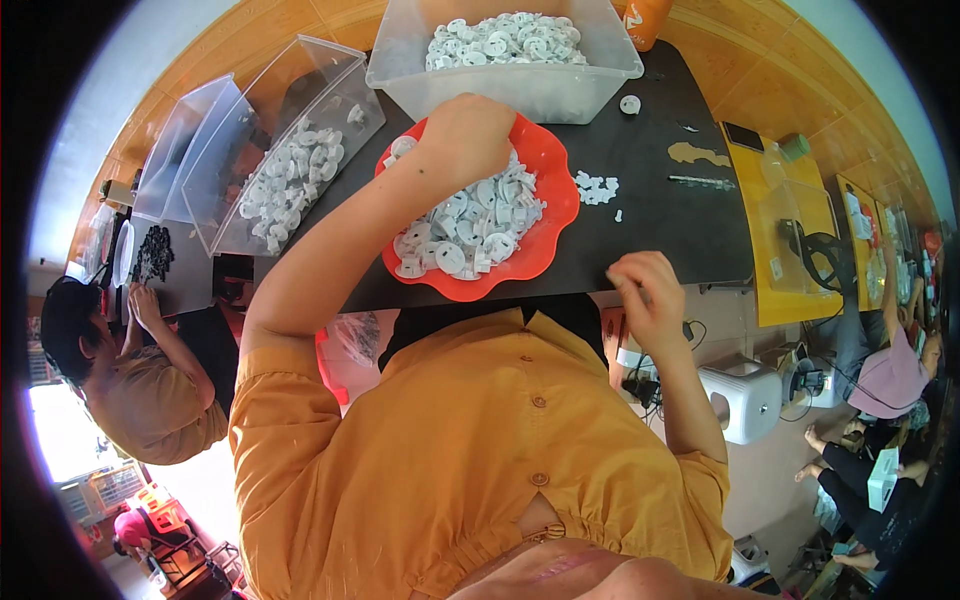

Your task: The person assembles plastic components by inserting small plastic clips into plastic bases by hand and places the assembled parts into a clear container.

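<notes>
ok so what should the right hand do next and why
Perhaps the right hand should reach forward to the small white pieces: it is by the near edge of the table, and they lie loose farther in, beside the red bowl. Whether that hand holds anything is unclear.

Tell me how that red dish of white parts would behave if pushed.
The red dish would probably hold its shape; its moulded rim looks stiff. The loosely piled white parts inside would likely shift if jolted. Pushed toward the person, it could tip, sitting close to the near edge of the dark table.
</notes>
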Tool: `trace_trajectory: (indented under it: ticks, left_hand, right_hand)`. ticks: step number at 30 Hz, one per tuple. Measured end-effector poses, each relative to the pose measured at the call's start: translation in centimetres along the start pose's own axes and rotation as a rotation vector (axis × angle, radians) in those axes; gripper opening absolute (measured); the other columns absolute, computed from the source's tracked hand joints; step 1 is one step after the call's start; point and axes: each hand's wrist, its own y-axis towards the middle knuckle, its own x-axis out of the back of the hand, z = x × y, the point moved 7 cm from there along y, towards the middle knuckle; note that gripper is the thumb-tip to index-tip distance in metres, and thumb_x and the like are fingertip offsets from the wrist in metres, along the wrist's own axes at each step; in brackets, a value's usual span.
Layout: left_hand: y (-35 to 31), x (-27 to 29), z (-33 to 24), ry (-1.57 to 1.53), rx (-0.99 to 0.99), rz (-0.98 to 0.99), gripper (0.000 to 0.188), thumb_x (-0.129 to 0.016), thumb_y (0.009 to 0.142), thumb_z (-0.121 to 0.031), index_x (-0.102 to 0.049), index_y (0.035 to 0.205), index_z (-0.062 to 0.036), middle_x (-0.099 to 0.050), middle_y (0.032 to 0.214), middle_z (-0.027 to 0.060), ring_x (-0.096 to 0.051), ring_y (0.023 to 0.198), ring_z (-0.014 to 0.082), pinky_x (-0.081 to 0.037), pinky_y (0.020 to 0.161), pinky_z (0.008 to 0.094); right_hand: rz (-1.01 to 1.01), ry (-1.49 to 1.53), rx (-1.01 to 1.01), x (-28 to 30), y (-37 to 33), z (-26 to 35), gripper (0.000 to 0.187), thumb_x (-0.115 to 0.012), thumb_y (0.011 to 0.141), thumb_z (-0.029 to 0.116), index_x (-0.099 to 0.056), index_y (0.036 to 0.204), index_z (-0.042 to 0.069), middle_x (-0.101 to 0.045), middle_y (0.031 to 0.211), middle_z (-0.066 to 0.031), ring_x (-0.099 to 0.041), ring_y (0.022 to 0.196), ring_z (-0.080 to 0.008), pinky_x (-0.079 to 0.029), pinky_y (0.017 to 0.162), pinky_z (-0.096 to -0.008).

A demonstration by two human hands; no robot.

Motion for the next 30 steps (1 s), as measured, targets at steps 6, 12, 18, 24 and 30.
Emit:
trace_trajectory:
  ticks: [6, 12, 18, 24, 30]
  left_hand:
    - [-2.0, 1.6, 1.8, -0.219, -0.098, -0.294, 0.020, -0.060, 0.085, -0.011, -0.073, 0.099, -0.0040, -0.070, 0.098, 0.0169, -0.064, 0.096, 0.0357, -0.050, 0.087, 0.0433]
    - [-7.0, 3.5, 1.9, -1.220, 0.082, -0.293, 0.023, -0.056, 0.096, -0.004, -0.069, 0.114, -0.0003, -0.071, 0.105, 0.0070, -0.065, 0.092, 0.0166, -0.051, 0.084, 0.0292]
    - [-10.5, 0.7, 0.4, -1.704, 0.091, -0.096, 0.029, -0.053, 0.093, 0.000, -0.069, 0.118, -0.0009, -0.066, 0.113, 0.0078, -0.065, 0.097, 0.0181, -0.053, 0.087, 0.0323]
    - [-11.5, -0.2, 0.0, -1.293, 0.140, -0.487, 0.027, -0.052, 0.091, 0.000, -0.063, 0.116, 0.0012, -0.066, 0.106, 0.0159, -0.066, 0.098, 0.0227, -0.052, 0.083, 0.0341]
    - [-11.7, 3.6, 1.9, -0.972, 0.037, -0.525, 0.024, -0.063, 0.087, -0.003, -0.066, 0.111, -0.0009, -0.068, 0.101, 0.0157, -0.067, 0.091, 0.0291, -0.054, 0.076, 0.0353]
  right_hand:
    - [-0.162, 0.583, -0.382, -1.5, 4.6, 0.3, 0.008, -0.065, 0.093, 0.000, -0.066, 0.100, -0.003, -0.064, 0.099, -0.0074, -0.063, 0.080, -0.0111, -0.053, 0.070, -0.0243]
    - [-0.067, 0.999, -0.406, -6.6, 9.5, 2.3, 0.016, -0.062, 0.098, 0.010, -0.060, 0.109, -0.001, -0.065, 0.100, -0.0050, -0.064, 0.084, -0.0112, -0.056, 0.074, -0.0257]
    - [-0.083, 0.978, -0.392, -8.8, 11.3, 4.6, 0.013, -0.063, 0.098, 0.011, -0.062, 0.106, 0.000, -0.065, 0.096, -0.0037, -0.062, 0.085, -0.0108, -0.052, 0.074, -0.0247]
    - [-0.237, 0.411, -0.049, -9.7, 12.4, 7.7, 0.009, -0.067, 0.093, 0.008, -0.064, 0.098, 0.000, -0.065, 0.092, -0.0056, -0.061, 0.081, -0.0136, -0.049, 0.074, -0.0248]
    - [-0.226, 0.693, -0.348, -9.1, 12.9, 4.7, 0.012, -0.066, 0.095, 0.010, -0.065, 0.103, 0.001, -0.067, 0.094, -0.0031, -0.061, 0.077, -0.0085, -0.050, 0.069, -0.0233]
